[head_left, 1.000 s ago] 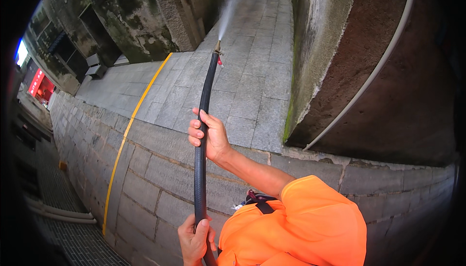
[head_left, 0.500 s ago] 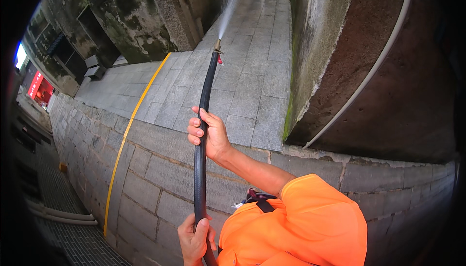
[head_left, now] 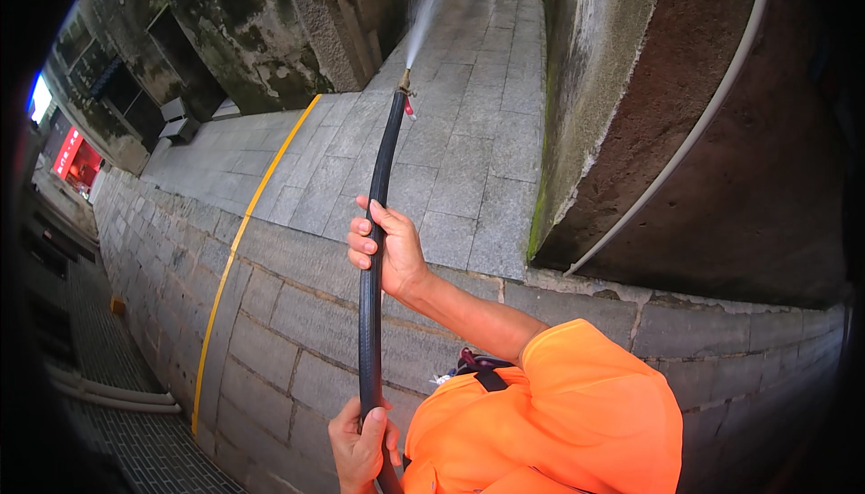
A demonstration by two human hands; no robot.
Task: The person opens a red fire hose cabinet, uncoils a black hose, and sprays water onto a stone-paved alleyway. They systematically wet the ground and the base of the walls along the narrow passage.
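A black hose (head_left: 370, 332) runs up the middle of the view, away from me. My right hand (head_left: 389, 246) is wrapped round it about halfway along, its arm reaching in from an orange sleeve (head_left: 599, 395). Lower down, near the bottom edge, my left hand (head_left: 359, 444) grips the same hose, thumb along its side. A brass nozzle (head_left: 405, 82) with a small red-handled lever (head_left: 410, 110) tops the hose. From its tip a white water jet (head_left: 423, 21) sprays forward and slightly right, along the foot of the left wall.
Grey paving slabs (head_left: 459, 170) lead into an alley between a stained left wall (head_left: 243, 26) and a mossy right wall (head_left: 577, 134). A pale pipe (head_left: 685, 147) climbs the right wall. A yellow line (head_left: 236, 242) crosses the ground. A grey box-shaped object (head_left: 178, 122) stands by a doorway.
The view has shifted very slightly, so the walls appear a little further right. Both hands keep their hold on the hose, and the water still sprays the same way.
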